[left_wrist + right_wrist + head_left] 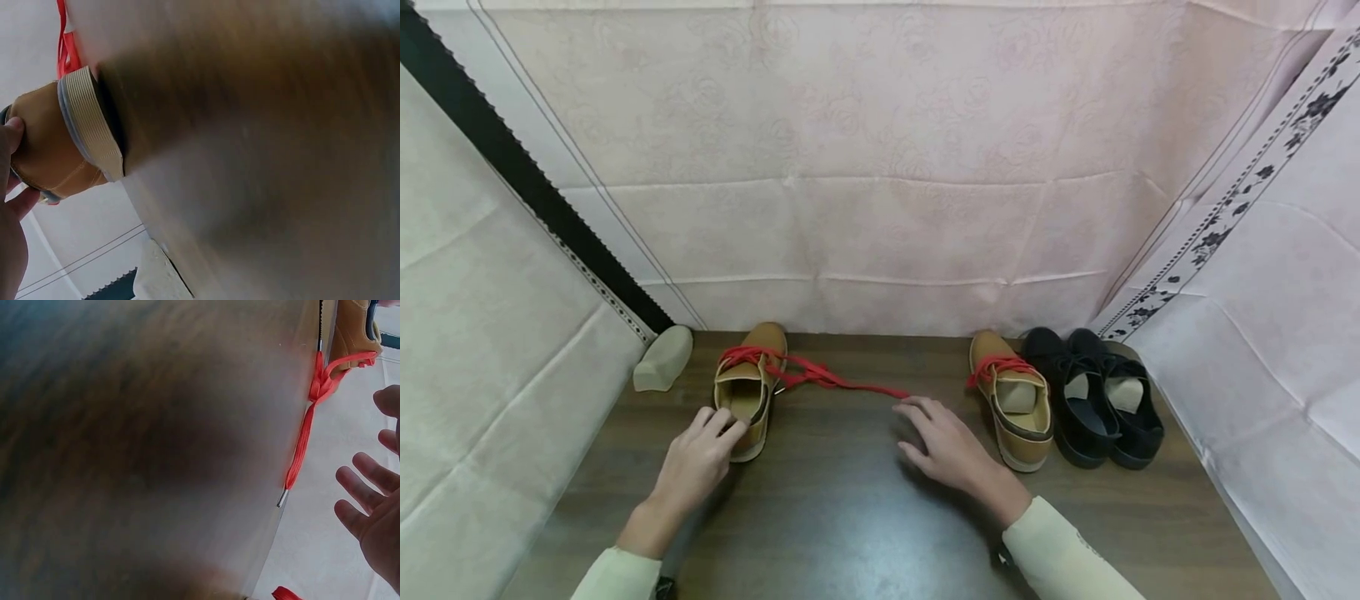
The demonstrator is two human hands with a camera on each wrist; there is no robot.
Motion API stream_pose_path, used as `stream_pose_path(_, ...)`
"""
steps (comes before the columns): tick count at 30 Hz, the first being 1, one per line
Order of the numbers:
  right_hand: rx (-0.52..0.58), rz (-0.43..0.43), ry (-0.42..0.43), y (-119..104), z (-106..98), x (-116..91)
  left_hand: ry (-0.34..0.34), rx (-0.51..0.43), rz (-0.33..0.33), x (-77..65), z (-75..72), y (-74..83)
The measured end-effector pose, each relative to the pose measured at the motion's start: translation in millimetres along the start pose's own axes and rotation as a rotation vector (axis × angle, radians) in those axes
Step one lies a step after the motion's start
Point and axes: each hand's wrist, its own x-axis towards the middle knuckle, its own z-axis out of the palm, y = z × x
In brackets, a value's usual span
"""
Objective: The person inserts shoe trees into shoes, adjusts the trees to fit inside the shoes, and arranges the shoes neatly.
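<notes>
A tan shoe (765,337) with loosened red laces stands at the left of the wooden surface, its toe toward the back. My left hand (700,454) grips the heel collar of this shoe, thumb and fingers at the rim in the left wrist view, where the heel (50,134) shows up close. The red shoelace (842,382) trails from the shoe to the right over the wood, ending in a metal tip (282,498). My right hand (951,446) hovers near that end with fingers spread and nothing between them.
A second tan shoe (1030,446) with red laces, a cream insert inside, stands at the right. Beside it is a pair of black shoes (1078,446) with pale inserts. Another cream insert (664,358) lies at the back left corner. Pale cloth walls (880,233) enclose the wooden surface (850,517).
</notes>
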Motion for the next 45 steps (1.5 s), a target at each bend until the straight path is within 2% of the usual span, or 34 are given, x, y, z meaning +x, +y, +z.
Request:
stream_pose_path(8, 0.007, -0.014, 0.008, 4, -1, -3, -0.023, -0.018, -0.025, -3.2, 2.0, 1.5)
stream_pose_path(15, -0.012, -0.032, 0.007, 6, -1, -3, -0.014, -0.021, 0.000, 1.3, 3.3, 4.9)
stream_pose_path(27, -0.091, -0.085, 0.057, 3, 0, -3, 0.046, -0.034, 0.052, 8.5, 9.1, 15.0)
stream_pose_path(34, -0.126, -0.116, 0.059, 1, -2, -5, 0.109, -0.052, 0.080, 15.1, 14.1, 24.9)
stream_pose_path(40, -0.120, -0.145, 0.080, 1, -2, -6, 0.107, -0.060, 0.094, 20.6, 18.0, 34.0)
stream_pose_path(45, -0.072, -0.150, 0.089, 3, -3, -8, 0.117, -0.078, 0.105, 24.2, 22.8, 38.8)
